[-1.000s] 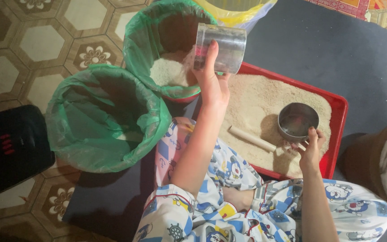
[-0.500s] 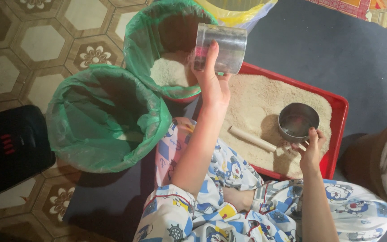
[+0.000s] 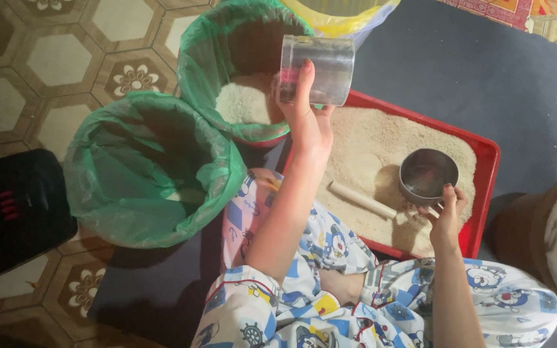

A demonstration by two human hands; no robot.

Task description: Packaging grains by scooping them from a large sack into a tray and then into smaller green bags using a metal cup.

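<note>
A black case (image 3: 14, 212) lies on the patterned hexagon floor tiles (image 3: 53, 61). A yellow bag (image 3: 336, 16) sits at the top edge, and a brown pot (image 3: 523, 232) stands on the dark mat (image 3: 478, 77).

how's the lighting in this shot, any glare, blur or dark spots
Head view: light is dim and warm; the clear cup in the left hand shows pale glare on its side, the metal cup by the right hand casts a shadow on the grain in the red tray, the black box and lower left corner go dark, and focus looks fairly sharp.
</note>
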